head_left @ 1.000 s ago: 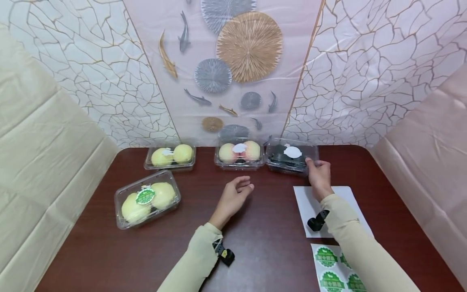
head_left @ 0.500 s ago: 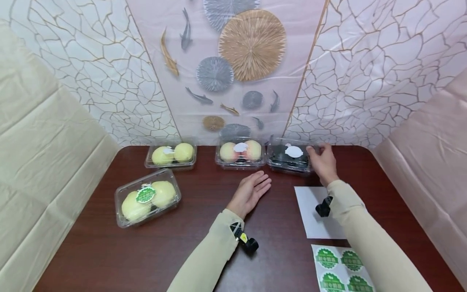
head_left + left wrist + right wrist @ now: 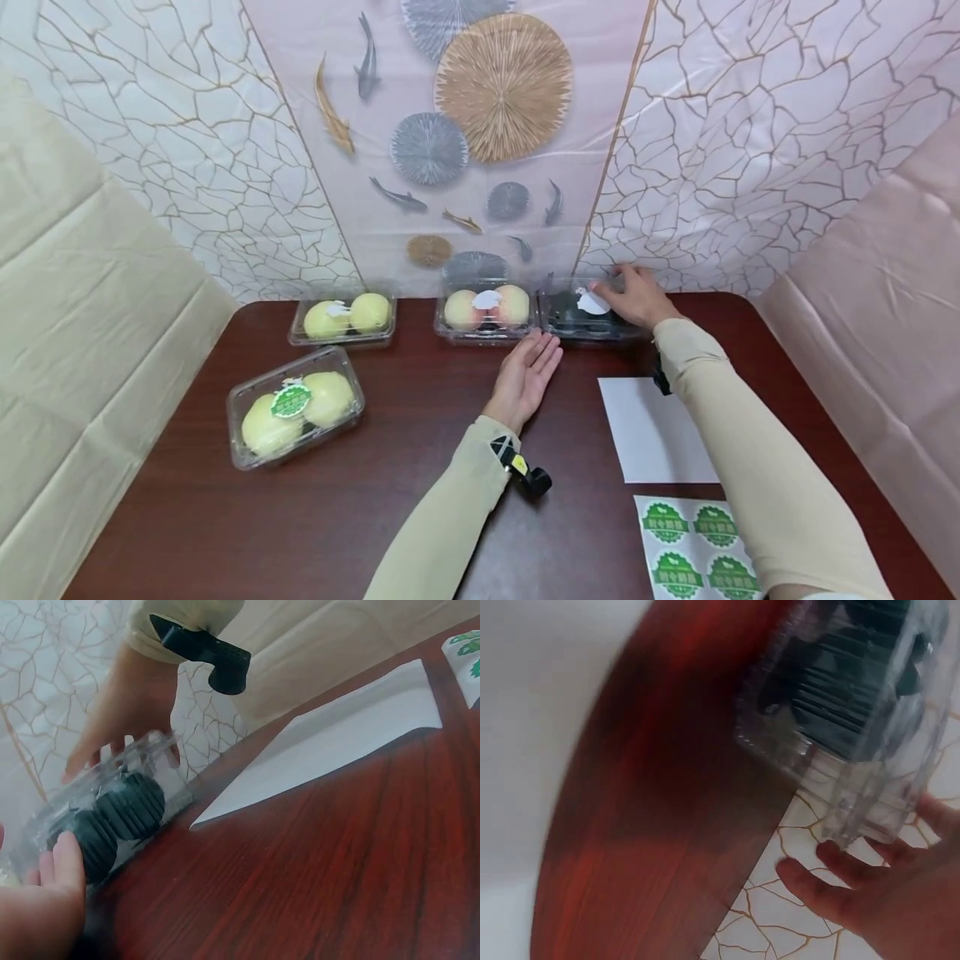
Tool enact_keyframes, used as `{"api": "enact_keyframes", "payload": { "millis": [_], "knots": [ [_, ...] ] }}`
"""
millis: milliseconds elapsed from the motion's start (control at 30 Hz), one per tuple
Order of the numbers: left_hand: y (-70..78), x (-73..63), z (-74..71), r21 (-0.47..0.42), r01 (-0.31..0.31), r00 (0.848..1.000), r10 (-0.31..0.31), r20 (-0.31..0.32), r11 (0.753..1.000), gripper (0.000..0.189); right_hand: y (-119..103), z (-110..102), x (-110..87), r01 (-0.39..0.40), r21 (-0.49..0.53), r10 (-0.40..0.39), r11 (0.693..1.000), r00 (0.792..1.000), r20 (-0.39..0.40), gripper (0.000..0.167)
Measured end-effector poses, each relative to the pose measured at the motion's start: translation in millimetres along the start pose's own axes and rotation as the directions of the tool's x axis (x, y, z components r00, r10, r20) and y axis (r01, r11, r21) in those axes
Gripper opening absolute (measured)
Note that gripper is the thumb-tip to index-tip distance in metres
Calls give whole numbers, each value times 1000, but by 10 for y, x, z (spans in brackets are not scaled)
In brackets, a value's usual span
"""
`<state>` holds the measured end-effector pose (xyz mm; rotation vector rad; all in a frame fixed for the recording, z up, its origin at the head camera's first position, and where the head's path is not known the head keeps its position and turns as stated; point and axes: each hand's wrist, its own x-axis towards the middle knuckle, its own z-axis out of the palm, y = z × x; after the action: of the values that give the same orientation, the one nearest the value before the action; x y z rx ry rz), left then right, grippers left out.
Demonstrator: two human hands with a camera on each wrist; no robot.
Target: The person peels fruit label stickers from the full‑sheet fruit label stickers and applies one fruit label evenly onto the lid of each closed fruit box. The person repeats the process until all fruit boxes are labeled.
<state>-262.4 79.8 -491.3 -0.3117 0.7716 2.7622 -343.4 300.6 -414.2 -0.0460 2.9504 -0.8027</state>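
Note:
At the back of the table a clear plastic clamshell box (image 3: pixel 564 327) holds dark green, ribbed round produce (image 3: pixel 131 804), its exact kind unclear; a white oval label (image 3: pixel 593 301) marks its lid. My right hand (image 3: pixel 637 297) reaches over the right end, thumb by the label and fingers at the back. In the right wrist view those fingers are spread along the clear rim. My left hand (image 3: pixel 522 377), palm turned up and fingers straight, lies at the front left corner of this box. Beside it stands a box of peaches (image 3: pixel 487 308), also with a white label.
At the back left is a box of yellow fruit (image 3: pixel 343 318); nearer is a larger box of yellow fruit (image 3: pixel 295 410) with a green round sticker (image 3: pixel 291 401). On the right lie a white sheet (image 3: pixel 651 433) and a sheet of green stickers (image 3: pixel 693 546). A patterned wall sheet (image 3: pixel 693 167) hangs behind.
My right hand has moved from the box's right front corner over its right end to the back. The left hand has come right and forward to the front edge, its fingers straightening.

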Motion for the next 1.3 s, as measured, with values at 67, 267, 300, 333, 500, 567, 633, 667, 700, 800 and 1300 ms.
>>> {"api": "enact_keyframes", "payload": {
  "millis": [67, 267, 300, 333, 500, 567, 633, 667, 700, 800, 1300],
  "knots": [
    [-30, 23, -15, -6, 10, 1000, -10, -5, 1000, 26, 9, 3, 22, -28, 0, 28, 1000, 998, 60, 93],
    [-80, 113, 45, -9, 24, 1000, -24, -3, 1000, 8, -45, 30, 114, -60, -14, 61, 998, 981, 183, 99],
    [-84, 132, 49, -10, 17, 1000, -17, -9, 1000, 10, -55, 48, 141, -60, -17, 62, 998, 980, 190, 99],
    [-80, 151, 60, -9, 5, 1000, -6, -15, 1000, 11, -84, 54, 164, -56, -18, 59, 998, 980, 191, 99],
    [-123, 223, 63, 44, -72, 996, 74, -52, 996, 12, -131, 73, 240, -64, -1, 63, 998, 973, 222, 101],
    [-173, 231, 58, 88, -94, 994, 97, -39, 992, 13, -115, 52, 242, -65, -3, 64, 998, 966, 250, 105],
    [-222, 229, 62, 131, -111, 993, 114, -15, 985, 14, -78, 18, 255, -66, -15, 68, 998, 958, 280, 109],
    [-243, 228, 65, 147, -123, 992, 125, -1, 981, 14, -67, -1, 259, -68, -29, 73, 997, 955, 289, 111],
    [-254, 229, 70, 162, -134, 991, 133, 13, 978, 14, -64, -23, 269, -66, -36, 73, 997, 951, 300, 112],
    [-301, 222, 68, 183, -169, 986, 167, 29, 968, 12, -41, -63, 291, -60, -48, 72, 997, 938, 340, 111],
    [-231, 140, 127, 343, -34, 999, 44, -21, 939, 11, 177, -124, 551, 49, -141, 20, 989, 892, 451, 127]
  ]
}}
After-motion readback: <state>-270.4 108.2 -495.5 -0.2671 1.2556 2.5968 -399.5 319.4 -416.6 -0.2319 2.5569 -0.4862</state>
